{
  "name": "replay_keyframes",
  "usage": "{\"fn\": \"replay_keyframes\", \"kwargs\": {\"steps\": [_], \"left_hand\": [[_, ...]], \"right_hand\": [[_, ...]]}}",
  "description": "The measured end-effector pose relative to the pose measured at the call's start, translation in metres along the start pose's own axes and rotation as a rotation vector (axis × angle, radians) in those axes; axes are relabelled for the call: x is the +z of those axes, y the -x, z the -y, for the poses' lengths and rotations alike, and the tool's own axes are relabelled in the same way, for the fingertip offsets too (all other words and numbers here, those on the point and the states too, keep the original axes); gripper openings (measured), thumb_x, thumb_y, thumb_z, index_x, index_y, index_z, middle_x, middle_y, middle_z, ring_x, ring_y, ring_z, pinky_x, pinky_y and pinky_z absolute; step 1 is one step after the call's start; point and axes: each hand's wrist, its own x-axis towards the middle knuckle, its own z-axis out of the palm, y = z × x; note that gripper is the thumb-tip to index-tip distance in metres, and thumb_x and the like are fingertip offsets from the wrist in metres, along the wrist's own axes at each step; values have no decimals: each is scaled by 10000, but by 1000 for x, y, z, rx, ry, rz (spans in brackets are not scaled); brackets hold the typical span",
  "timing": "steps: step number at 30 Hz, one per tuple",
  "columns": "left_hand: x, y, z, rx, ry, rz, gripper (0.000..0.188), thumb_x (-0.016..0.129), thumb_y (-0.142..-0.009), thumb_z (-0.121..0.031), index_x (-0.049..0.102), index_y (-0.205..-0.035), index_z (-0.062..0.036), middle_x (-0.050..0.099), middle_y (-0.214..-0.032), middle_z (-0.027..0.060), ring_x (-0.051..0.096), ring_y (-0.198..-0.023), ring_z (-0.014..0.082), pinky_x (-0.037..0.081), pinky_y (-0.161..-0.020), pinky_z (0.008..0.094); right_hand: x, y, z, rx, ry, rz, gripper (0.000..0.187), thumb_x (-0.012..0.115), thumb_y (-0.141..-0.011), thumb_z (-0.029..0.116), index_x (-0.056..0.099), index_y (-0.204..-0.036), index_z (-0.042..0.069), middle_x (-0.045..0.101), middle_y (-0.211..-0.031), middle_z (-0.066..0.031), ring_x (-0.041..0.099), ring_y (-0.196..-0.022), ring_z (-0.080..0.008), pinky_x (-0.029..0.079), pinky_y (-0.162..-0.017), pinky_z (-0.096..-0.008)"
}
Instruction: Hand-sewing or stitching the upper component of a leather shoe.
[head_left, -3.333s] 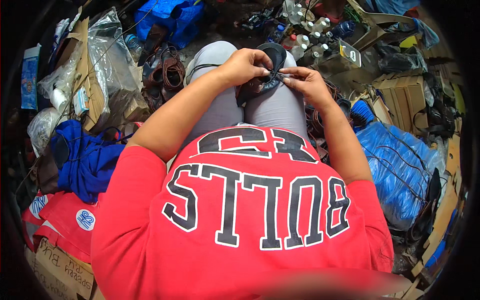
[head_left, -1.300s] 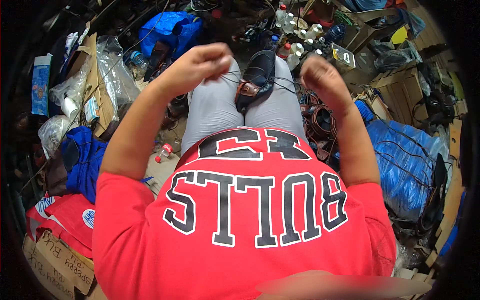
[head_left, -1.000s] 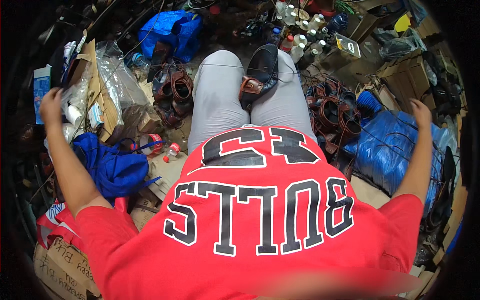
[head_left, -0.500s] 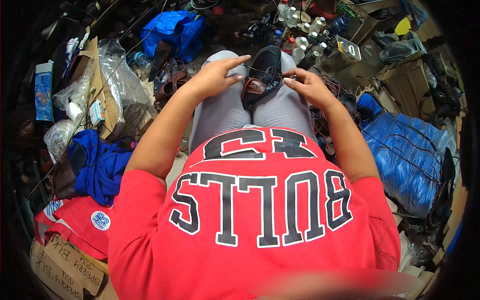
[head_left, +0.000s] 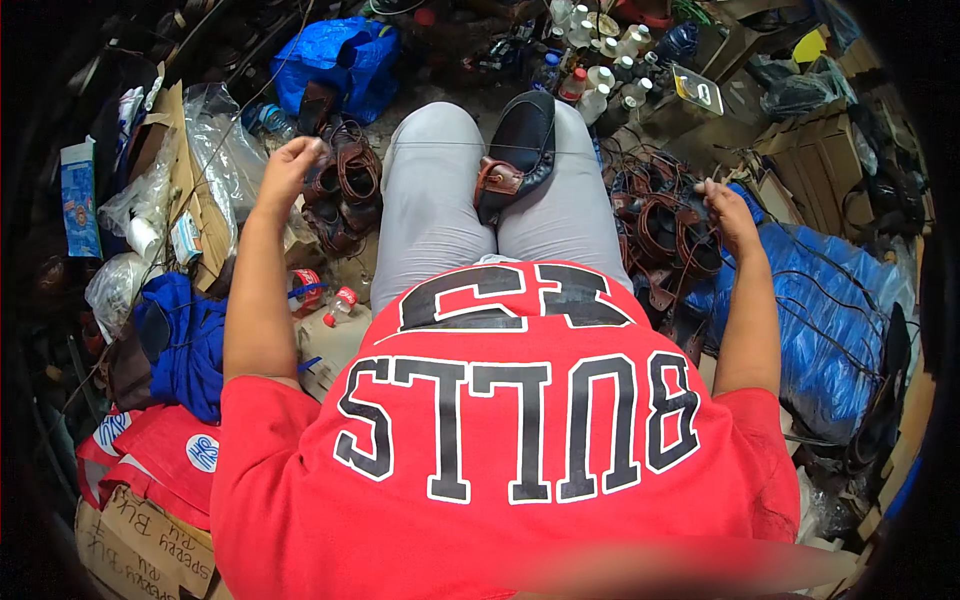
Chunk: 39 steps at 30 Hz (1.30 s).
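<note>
A black shoe with a brown leather part lies across my thighs, its rounded toe pointing away from me. From it a thin dark thread runs out to both sides over my grey trousers. My left hand is closed on the thread, out beside my left knee. On the other side, my right hand is raised with its fingers pinched on the thread's other end. The thread is too fine to follow all the way to either hand. Both hands are well apart from the shoe.
Brown and black shoes lie in piles to the left and right of my legs. Several bottles stand beyond my knees. A blue bag, a blue plastic-wrapped bundle and cardboard surround me.
Both hands have swung outward from the shoe, left hand to the left, right hand to the right, drawing the thread out between them. The shoe now lies unheld on my thighs.
</note>
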Motion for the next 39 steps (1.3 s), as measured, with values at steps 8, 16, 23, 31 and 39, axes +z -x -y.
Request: {"fn": "replay_keyframes", "kwargs": {"steps": [8, 16, 23, 31, 39], "left_hand": [[163, -9, -147, 784, -379, 123, 416, 715, -722, -108, 602, -1123, -113, 505, -1298, 83, 486, -1186, 253, 410, -968, 340], [200, -49, -167, 546, -612, 564, 374, 747, -697, -254, 640, -964, -14, 581, -918, 125, 571, -903, 265, 441, -798, 336], [201, -58, -156, 315, -348, 706, 284, 725, -750, -192, 655, -952, -6, 645, -914, 63, 574, -875, 148, 419, -839, 278], [193, -57, -151, 325, -270, 837, 303, 672, -790, -155, 653, -1071, -43, 639, -934, 67, 565, -910, 162, 406, -891, 287], [191, -57, -155, 451, -417, 905, 362, 653, -760, -113, 628, -1117, -58, 603, -975, 107, 557, -963, 226, 411, -887, 307]], "right_hand": [[121, 4, 61, -526, 482, 256, 250, 592, -817, 71, 637, -1061, 37, 583, -886, -30, 555, -782, -120, 452, -722, -262], [168, -6, 77, -601, 463, 406, 153, 666, -723, -35, 685, -847, 53, 572, -819, -18, 581, -784, -110, 467, -714, -236], [178, -6, 72, -611, 443, 486, 129, 655, -725, -36, 669, -831, 36, 562, -805, -10, 562, -773, -108, 452, -706, -237], [184, 17, 49, -784, 447, 255, 135, 681, -733, 15, 699, -851, 80, 570, -778, -26, 579, -745, -109, 462, -662, -226], [203, 50, 91, -972, 1244, 176, 137, 602, -724, 54, 658, -844, 88, 584, -853, -98, 590, -802, -292, 470, -698, -385]]}}
